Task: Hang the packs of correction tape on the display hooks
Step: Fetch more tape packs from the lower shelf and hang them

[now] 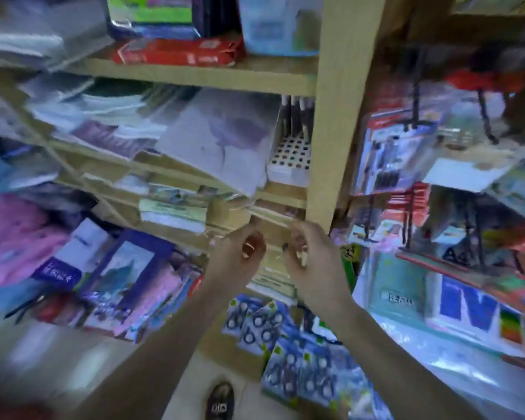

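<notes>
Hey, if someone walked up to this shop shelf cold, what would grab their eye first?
Two bare hands meet in the middle, the left hand and right hand, fingers curled close together in front of the wooden upright; blur hides whether they hold anything. Below them hang blue packs of correction tape. A red box lies on the upper shelf.

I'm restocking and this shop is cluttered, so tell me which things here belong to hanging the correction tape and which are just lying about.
For the job:
- packs of correction tape, blue cards piled low down
- left hand and right hand, raised together by the wooden post; the blur hides any grip
- display hooks on the right

Just lying about:
- red box
- pink packs
- shoe
</notes>
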Action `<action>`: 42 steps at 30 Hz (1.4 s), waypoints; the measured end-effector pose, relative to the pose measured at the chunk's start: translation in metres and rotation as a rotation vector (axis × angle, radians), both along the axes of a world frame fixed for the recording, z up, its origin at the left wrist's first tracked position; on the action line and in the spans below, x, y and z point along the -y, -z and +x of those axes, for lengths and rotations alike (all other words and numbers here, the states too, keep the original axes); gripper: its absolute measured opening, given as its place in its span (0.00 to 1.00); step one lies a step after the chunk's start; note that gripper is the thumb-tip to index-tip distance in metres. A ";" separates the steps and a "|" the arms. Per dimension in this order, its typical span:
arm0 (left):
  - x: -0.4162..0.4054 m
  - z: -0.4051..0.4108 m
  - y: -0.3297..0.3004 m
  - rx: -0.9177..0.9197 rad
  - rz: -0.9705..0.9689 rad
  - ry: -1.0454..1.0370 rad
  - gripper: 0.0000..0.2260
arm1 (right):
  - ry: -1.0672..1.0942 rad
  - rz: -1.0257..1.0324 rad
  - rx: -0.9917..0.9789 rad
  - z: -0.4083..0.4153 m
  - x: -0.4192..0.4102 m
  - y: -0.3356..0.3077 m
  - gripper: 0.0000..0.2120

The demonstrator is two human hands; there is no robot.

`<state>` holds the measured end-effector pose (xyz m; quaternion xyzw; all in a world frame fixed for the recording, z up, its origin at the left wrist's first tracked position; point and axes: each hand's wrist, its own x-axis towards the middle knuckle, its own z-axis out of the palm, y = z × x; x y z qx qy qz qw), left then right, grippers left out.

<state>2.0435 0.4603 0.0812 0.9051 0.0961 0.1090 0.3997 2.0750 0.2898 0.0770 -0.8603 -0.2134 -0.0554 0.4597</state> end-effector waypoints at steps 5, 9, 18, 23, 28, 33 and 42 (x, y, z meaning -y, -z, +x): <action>-0.071 -0.034 0.112 -0.364 -0.031 -0.060 0.05 | 0.135 -0.061 -0.405 -0.031 -0.056 0.104 0.12; -0.108 -0.054 0.194 -0.531 -0.094 -0.094 0.01 | 0.275 -0.118 -0.783 -0.059 -0.091 0.192 0.10; -0.160 -0.057 0.386 -0.896 -0.158 -0.091 0.30 | 0.436 -0.208 -1.221 -0.071 -0.121 0.374 0.30; -0.169 -0.046 0.477 -0.964 -0.258 -0.123 0.43 | 0.410 -0.164 -1.210 -0.062 -0.137 0.459 0.37; -0.170 -0.036 0.543 -0.971 -0.324 -0.165 0.45 | 0.429 -0.302 -1.042 -0.061 -0.160 0.517 0.35; -0.169 -0.026 0.574 -0.908 -0.379 -0.291 0.34 | 0.507 -0.343 -0.947 -0.075 -0.174 0.532 0.32; -0.155 -0.025 0.567 -0.929 -0.559 -0.287 0.47 | 0.433 -0.266 -0.754 -0.084 -0.166 0.543 0.15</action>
